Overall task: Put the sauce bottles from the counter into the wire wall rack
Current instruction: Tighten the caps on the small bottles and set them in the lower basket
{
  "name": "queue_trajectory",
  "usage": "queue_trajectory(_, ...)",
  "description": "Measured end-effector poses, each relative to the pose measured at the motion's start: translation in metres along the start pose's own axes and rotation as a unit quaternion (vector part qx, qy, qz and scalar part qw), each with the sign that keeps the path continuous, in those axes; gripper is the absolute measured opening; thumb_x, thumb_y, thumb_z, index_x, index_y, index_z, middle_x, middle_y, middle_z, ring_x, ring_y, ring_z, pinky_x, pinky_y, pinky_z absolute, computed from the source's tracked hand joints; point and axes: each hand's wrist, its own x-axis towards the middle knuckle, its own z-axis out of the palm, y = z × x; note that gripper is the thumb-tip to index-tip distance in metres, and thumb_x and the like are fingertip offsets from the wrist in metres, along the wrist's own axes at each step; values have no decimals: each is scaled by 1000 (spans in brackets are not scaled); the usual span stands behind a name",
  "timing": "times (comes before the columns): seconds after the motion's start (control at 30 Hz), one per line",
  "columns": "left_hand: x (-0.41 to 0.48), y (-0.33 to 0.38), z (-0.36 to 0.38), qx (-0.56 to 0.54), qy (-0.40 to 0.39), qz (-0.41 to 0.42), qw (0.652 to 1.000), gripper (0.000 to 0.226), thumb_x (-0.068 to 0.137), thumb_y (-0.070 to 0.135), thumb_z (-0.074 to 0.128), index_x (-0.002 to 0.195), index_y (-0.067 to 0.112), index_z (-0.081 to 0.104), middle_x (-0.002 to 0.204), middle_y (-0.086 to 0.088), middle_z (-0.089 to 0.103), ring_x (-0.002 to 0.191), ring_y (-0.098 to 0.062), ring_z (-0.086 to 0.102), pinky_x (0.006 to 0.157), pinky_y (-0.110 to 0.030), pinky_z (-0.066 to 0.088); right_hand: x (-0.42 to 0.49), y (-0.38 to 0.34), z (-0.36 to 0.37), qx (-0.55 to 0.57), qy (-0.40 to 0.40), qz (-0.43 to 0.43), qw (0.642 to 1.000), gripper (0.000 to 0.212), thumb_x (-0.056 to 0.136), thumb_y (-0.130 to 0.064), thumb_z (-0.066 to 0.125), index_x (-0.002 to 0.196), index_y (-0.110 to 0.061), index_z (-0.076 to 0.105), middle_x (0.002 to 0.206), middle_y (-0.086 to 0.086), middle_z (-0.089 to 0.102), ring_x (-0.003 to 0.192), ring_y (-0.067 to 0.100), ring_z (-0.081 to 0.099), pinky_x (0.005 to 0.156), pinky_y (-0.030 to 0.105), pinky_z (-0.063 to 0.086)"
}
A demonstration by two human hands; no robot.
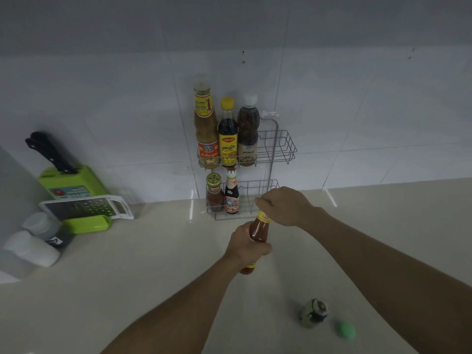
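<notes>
My left hand (246,247) is wrapped round the belly of the red sauce bottle (259,232), fingers pressed against the glass. My right hand (282,206) is clamped over its cap at about one o'clock from the left. The bottle tilts between my two grips above the counter (153,264), with the wire wall rack (274,149) at twelve o'clock, its lower tier just beyond my right knuckles.

Held glass bottle of red-orange sauce (259,232) with yellow neck band; pale grey wire wall rack (278,146); lime-green plastic knife block (74,182) (black handles); cream counter (153,264).
</notes>
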Motion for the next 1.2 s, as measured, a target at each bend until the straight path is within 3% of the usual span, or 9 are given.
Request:
queue_trajectory(0.17, 0, 1, 0, 36, 3, -2, 999, 34, 50, 26, 76, 80, 25, 59, 80, -1, 68, 77, -25, 68, 70, -36, 56, 5, -1, 6, -102, -53, 57, 992, 39, 103, -37, 30, 91, -12, 58, 103, 13, 61, 91, 30, 56, 73, 36, 45)
queue_trajectory(0.33, 0, 0, -8, 10, -63, -10, 998, 30, 51, 18, 77, 73, 23, 58, 71, 2, 61, 68, -19, 58, 68, -32, 49, 3, 2, -1, 22, -30, -1, 999, 60, 101, -50, 39, 54, -13, 42, 56, 5, 46, 57, 19, 47, 58, 31, 38)
queue_trajectory(0.53, -1, 2, -3, -8, -41, 6, 999, 30, 53, 16, 78, 71, 27, 57, 68, 5, 58, 64, -15, 57, 60, -26, 45, 0, -1, 7, -79, 45, -31, 995, 38, 102, -34, 33, 72, -16, 46, 70, 6, 52, 69, 26, 45, 60, 32, 32)
queue_trajectory(0.73, -3, -6, 6, -6, -33, 12, 999, 32, 53, 16, 79, 71, 27, 55, 64, 8, 55, 62, -13, 55, 57, -25, 43, -3, 3, 19, -60, 74, -12, 995, 41, 101, -32, 36, 67, -14, 49, 74, 9, 63, 67, 27, 49, 59, 31, 34)
queue_trajectory(0.83, -3, -8, 9, -5, -34, 16, 999, 33, 53, 18, 79, 72, 28, 55, 65, 8, 55, 63, -12, 55, 57, -25, 44, -4, 5, 23, -59, 62, -23, 996, 38, 99, -30, 38, 66, -13, 45, 69, 8, 57, 70, 32, 56, 58, 33, 39)
queue_trajectory(0.97, -1, -9, 8, -10, -21, 20, 1000, 37, 51, 22, 80, 78, 27, 55, 68, 8, 56, 62, -11, 56, 55, -24, 45, -4, 9, 26, 153, 73, 20, 985, 58, 94, -46, 54, 55, -6, 41, 53, 5, 45, 52, 18, 46, 53, 32, 42)
queue_trajectory(1.03, 2, -6, 6, -28, -1, 26, 999, 43, 52, 21, 81, 86, 27, 55, 74, 8, 59, 65, -10, 58, 55, -23, 46, -8, 7, 27, 294, 57, 45, 953, 60, 83, -59, 68, 63, -5, 51, 56, 3, 49, 50, 9, 46, 50, 19, 38)
queue_trajectory(1.1, 6, -1, 4, -55, 11, 32, 998, 55, 55, 15, 80, 100, 29, 51, 86, 6, 64, 76, -10, 66, 61, -28, 54, -15, 6, 34, 406, -16, 53, 912, 36, 77, -53, 78, 79, -17, 70, 73, -6, 71, 67, 1, 65, 63, 12, 49)
queue_trajectory(1.2, 12, 6, 0, -79, 9, 42, 996, 66, 61, 5, 76, 113, 27, 41, 101, -2, 69, 92, -18, 71, 77, -41, 60, -21, 7, 50, 514, -50, 57, 855, 24, 80, -31, 82, 102, -24, 76, 105, -4, 76, 101, 12, 71, 90, 33, 56)
